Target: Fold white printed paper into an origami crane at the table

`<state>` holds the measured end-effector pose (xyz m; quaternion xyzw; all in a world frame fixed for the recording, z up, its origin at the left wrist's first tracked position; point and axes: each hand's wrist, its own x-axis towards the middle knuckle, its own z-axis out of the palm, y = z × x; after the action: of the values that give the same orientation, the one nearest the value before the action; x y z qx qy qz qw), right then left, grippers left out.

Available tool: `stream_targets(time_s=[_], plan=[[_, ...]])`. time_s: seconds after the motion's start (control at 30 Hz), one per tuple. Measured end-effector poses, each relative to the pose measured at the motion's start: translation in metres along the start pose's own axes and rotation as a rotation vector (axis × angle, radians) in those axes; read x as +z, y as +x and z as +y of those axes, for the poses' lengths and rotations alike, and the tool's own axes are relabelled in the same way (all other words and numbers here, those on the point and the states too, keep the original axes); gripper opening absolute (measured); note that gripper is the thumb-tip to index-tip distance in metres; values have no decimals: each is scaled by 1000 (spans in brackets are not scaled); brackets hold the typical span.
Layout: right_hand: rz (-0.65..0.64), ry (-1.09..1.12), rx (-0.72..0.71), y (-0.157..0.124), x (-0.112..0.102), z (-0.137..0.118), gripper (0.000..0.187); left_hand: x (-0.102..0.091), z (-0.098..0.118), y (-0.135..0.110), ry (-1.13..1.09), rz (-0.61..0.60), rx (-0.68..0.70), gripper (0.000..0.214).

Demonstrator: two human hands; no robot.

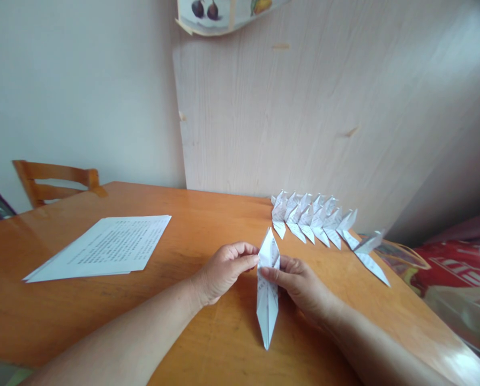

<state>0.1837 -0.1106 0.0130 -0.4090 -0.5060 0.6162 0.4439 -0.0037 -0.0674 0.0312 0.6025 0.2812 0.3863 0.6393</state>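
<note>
A long folded paper (268, 305), pointed at both ends and marked with print, stands out above the table's near middle. My right hand (304, 284) grips it from the right, thumb across its front and fingers behind. On the other side, my left hand (227, 268) pinches the paper's left edge between thumb and forefinger. Behind them, to the right, several folded paper figures (304, 217) stand close together in rows. One more folded paper figure (370, 257) sits apart at the table's right edge, with a raised flap and a long point toward me.
A stack of printed sheets (103, 246) lies on the left of the wooden table (208, 332). A wooden chair (59, 177) stands beyond the left edge. Red and clear plastic bags (449, 273) are beside the right edge. A wall panel (304, 123) rises behind the table.
</note>
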Motion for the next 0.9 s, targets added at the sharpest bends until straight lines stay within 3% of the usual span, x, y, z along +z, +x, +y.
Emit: stream_targets(time_s=[0.33, 0.9], plan=[[-31, -33, 2, -1, 2, 0, 33, -4, -9, 3, -2, -1, -38, 27], [-20, -101, 2, 2, 6, 1, 36, 9, -7, 0, 59, 227, -22, 22]])
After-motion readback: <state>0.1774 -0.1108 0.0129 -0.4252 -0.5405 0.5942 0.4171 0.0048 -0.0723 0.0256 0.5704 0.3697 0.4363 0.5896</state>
